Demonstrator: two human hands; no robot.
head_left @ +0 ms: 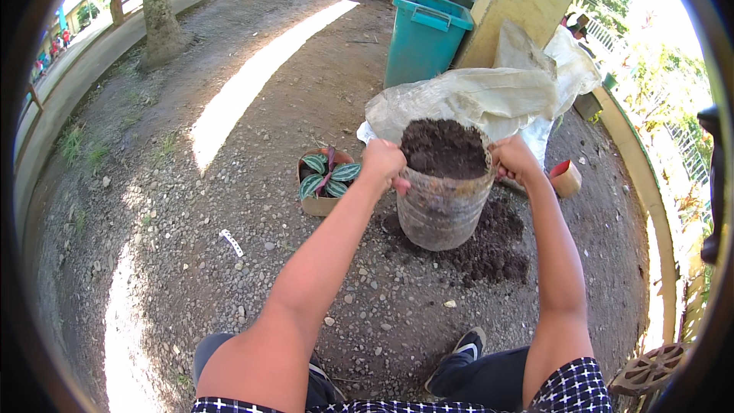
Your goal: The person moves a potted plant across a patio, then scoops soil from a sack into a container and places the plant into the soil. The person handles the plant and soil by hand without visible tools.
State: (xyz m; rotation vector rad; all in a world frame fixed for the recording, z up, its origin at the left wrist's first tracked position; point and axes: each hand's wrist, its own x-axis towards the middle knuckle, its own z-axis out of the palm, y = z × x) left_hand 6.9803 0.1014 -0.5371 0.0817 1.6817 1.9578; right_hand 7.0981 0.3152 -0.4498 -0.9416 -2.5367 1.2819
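A grimy, ribbed, round container (442, 218) filled with dark soil (445, 149) is upright in front of me. My left hand (384, 165) is closed on the left side of its rim, and my right hand (514, 159) grips the rim on the right. Loose soil (501, 248) lies on the ground around its base, mostly to the right. Whether its bottom touches the ground I cannot tell. Left of my left hand stands a potted plant (329, 182) with striped green leaves and a purple one. A small tan cup-like pot (566, 179) with a red inside tilts beyond my right hand.
Pale woven sacks (474, 99) lie crumpled behind the container. Beyond them stand a teal bin (428, 40) and a yellowish post (527, 0). A tree trunk (158, 11) rises at far left. A small white strip (232, 242) lies on the gravel; a round slatted object (650, 369) sits at lower right.
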